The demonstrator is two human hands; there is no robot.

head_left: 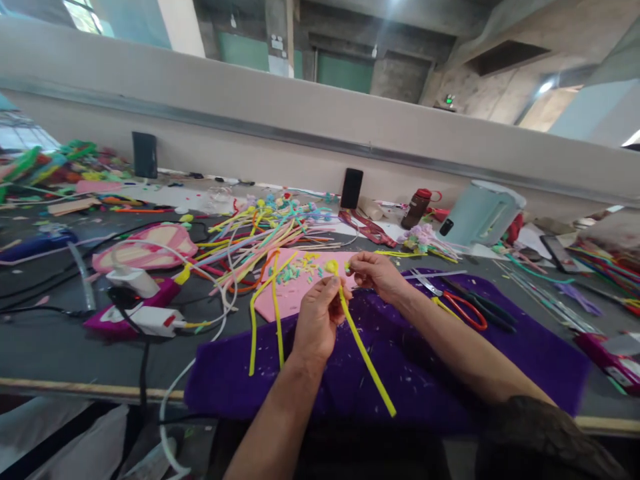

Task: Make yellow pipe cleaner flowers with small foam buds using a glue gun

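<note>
My left hand (319, 317) is closed around a yellow pipe cleaner (367, 353), whose long tail slants down to the right over a purple cloth (240, 373). A rounded yellow tip (332, 267) shows just above the fingers. Close beside it, my right hand (377, 275) is pinched on something small, perhaps yellow-green, mostly covered by the fingertips. Beyond the hands lies a pink sheet (285, 303) scattered with short teal and yellow bits (295, 272). More yellow pipe cleaners (278, 320) hang from the sheet onto the cloth, left of my left hand.
Red-handled scissors (467, 310) and dark-handled pliers (485, 307) lie right of my right hand. Bundled coloured pipe cleaners (270, 230) sit behind. Power strips (133, 307) with loose cables are at left. A bottle (417, 208) and a pale blue bin (483, 213) stand at the back.
</note>
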